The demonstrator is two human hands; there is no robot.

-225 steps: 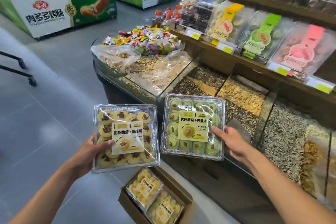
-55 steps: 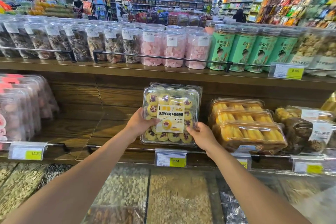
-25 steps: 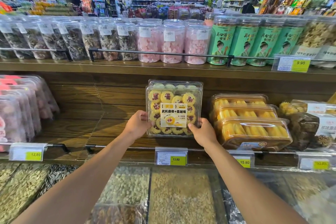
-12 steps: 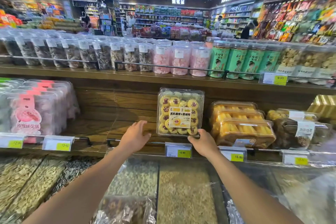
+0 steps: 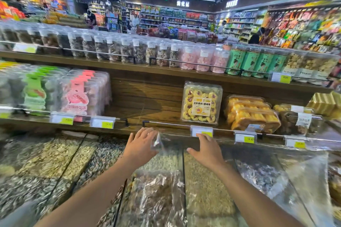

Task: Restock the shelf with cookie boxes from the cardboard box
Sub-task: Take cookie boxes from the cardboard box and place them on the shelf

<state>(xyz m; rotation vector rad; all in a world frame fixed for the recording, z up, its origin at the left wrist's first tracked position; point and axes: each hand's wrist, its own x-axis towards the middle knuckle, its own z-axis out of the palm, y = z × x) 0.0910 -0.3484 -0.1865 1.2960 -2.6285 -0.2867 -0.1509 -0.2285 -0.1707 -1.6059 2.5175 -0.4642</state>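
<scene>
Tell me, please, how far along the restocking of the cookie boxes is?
One clear plastic box of yellow jam cookies stands upright on the wooden middle shelf. Both the left hand and right hand are empty. Bare shelf remains to its left; the cardboard box is out of view.

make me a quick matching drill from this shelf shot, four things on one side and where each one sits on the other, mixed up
Things:
1. cookie box
2. green tins
3. pink packs
4. left hand

Places:
A. top shelf, towards the right
B. middle shelf, far left
C. standing upright on the middle shelf, centre
D. below the shelf rail, over the seed bins

Pairs: 1-C, 2-A, 3-B, 4-D
</scene>
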